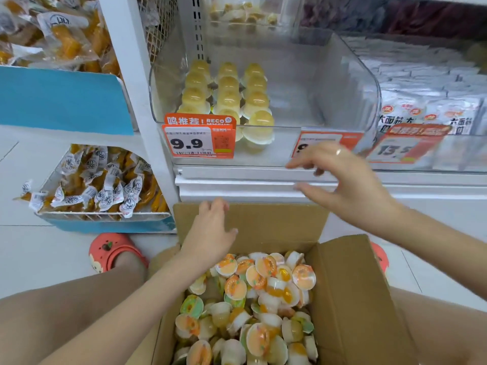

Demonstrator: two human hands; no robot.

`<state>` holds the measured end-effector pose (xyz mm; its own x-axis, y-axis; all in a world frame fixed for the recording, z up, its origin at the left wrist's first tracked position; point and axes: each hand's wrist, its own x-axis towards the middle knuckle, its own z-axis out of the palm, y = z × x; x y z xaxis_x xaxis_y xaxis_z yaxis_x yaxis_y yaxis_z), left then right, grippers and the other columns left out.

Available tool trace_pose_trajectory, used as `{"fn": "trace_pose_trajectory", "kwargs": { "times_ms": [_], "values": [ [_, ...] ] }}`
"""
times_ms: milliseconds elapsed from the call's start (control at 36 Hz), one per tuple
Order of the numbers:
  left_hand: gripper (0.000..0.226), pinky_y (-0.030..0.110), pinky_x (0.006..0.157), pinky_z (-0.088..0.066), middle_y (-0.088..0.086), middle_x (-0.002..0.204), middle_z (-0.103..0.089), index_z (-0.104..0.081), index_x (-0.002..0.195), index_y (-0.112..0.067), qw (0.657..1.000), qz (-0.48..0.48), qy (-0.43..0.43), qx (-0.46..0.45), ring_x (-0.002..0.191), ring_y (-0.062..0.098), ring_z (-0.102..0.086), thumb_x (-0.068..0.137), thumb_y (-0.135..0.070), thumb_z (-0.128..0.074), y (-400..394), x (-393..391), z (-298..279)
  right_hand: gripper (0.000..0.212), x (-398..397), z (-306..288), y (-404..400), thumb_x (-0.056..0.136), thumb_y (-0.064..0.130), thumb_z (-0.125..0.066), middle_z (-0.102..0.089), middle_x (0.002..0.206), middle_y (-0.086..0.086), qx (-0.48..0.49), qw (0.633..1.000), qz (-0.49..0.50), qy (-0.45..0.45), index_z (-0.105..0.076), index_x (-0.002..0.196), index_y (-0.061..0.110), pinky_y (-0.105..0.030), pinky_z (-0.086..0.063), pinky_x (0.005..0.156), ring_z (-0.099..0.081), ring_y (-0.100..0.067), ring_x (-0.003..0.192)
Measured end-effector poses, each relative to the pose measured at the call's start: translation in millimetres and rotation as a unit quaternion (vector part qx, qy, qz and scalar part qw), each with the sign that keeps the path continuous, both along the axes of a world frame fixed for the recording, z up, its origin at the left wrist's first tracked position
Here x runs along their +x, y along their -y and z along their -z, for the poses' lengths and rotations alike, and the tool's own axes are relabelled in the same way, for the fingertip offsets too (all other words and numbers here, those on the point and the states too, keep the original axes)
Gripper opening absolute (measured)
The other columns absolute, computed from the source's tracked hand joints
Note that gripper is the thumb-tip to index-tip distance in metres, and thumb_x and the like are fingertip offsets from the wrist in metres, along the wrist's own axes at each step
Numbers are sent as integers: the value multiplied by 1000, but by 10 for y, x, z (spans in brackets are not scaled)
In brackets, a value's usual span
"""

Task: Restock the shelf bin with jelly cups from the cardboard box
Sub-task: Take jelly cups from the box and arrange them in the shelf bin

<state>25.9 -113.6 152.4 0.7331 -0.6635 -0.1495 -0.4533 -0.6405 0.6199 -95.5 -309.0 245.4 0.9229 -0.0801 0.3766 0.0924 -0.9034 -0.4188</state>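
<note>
An open cardboard box (350, 299) stands on the floor in front of me, filled with several jelly cups (253, 293) with orange and green lids. Above it, a clear plastic shelf bin (353, 83) holds three rows of yellow jelly cups (229, 93) upside down along its left half; its right half is bare. My left hand (210, 233) rests with spread fingers on the box's far flap and holds nothing. My right hand (342, 180) hovers between the box and the bin's front, fingers loosely spread and empty.
An orange price tag reading 9.9 (199, 139) hangs on the bin's front. Bins of wrapped orange snacks (100, 180) sit at the left, white packets (427, 111) in the bin at the right. My knees and red clogs (113, 251) flank the box.
</note>
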Motion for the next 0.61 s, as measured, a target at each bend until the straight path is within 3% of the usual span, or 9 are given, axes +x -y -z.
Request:
{"fn": "trace_pose_trajectory", "kwargs": {
  "times_ms": [111, 194, 278, 444, 611],
  "values": [
    [41, 35, 91, -44, 6, 125, -45, -42, 124, -16, 990, 74, -8, 116, 113, 25, -50, 87, -18, -59, -164, -79, 493, 31, -355, 800, -132, 83, 19, -71, -54, 104, 14, 66, 988, 6, -138, -63, 113, 23, -8, -34, 82, -44, 2, 94],
    [38, 41, 88, -46, 6, 121, -45, -44, 122, -17, 974, 120, 1, 193, 114, 28, -49, 86, -17, -57, -293, -114, 831, 33, -513, 1393, -159, 84, 21, -70, -51, 102, 14, 100, 965, 44, -237, -62, 116, 21, -16, -34, 81, -41, 7, 91],
    [38, 41, 88, -45, 6, 123, -45, -45, 124, -17, 967, 117, -13, 227, 115, 29, -48, 88, -15, -53, -417, -142, 1152, 38, -606, 1872, -178, 81, 18, -73, -55, 108, 7, 134, 941, 92, -298, -60, 116, 20, -28, -41, 90, -46, -5, 98],
    [43, 40, 84, -48, 3, 120, -48, -44, 123, -18, 969, 72, -84, 218, 110, 23, -48, 83, -12, -60, -537, -222, 1711, 46, -592, 2510, -290, 83, 17, -69, -53, 128, 1, 159, 898, 138, -386, -53, 125, 21, -29, -39, 95, -49, -19, 116],
    [52, 28, 84, -43, 1, 110, -51, -46, 118, -8, 980, -91, -159, 81, 104, 15, -48, 77, -21, -75, -280, -196, 1969, 52, -552, 2842, -560, 83, 37, -68, -44, 127, -5, 126, 896, 227, -360, -48, 127, 16, -35, -48, 81, -48, -26, 112]
  ]
}}
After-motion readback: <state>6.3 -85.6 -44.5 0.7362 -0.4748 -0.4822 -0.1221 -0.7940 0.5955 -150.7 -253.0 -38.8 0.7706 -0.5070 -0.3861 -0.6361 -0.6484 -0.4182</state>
